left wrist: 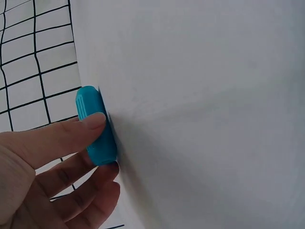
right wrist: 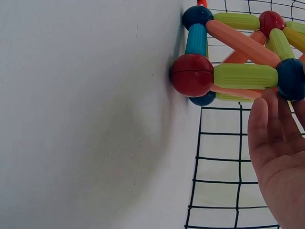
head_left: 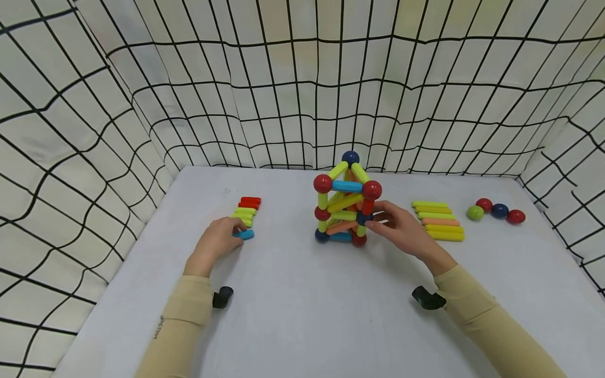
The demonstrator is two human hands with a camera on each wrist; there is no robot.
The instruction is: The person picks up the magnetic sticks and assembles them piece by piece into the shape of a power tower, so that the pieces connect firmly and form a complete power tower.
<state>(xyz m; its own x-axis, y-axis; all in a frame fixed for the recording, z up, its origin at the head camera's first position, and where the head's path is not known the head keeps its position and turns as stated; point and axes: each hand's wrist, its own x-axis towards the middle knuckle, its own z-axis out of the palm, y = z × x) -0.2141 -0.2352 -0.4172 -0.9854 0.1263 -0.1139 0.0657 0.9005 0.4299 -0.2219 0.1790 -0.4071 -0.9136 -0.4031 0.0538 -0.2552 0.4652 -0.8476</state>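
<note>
My left hand (head_left: 218, 240) pinches a short blue rod (left wrist: 96, 126) between thumb and fingers, low over the table at the left. Red rods (head_left: 250, 202) and lime rods (head_left: 243, 214) lie just beyond that hand. A tower of coloured rods and balls (head_left: 347, 215) stands upright right of centre, topped by a dark blue ball (head_left: 351, 158). At its right side, my right hand (head_left: 402, 231) holds a dark blue ball (right wrist: 290, 78) at mid-height, thumb on the near side and fingers behind. Under that ball, a lime rod (right wrist: 245, 76) joins a red ball (right wrist: 192, 75) at the base.
Yellow, lime and orange rods (head_left: 441, 222) lie in a row right of the tower. Farther right are loose balls: a green one (head_left: 475, 212), a dark blue one (head_left: 499, 211) and two red ones (head_left: 516, 217). Black netting (head_left: 283, 89) rises around the white table (head_left: 302, 315).
</note>
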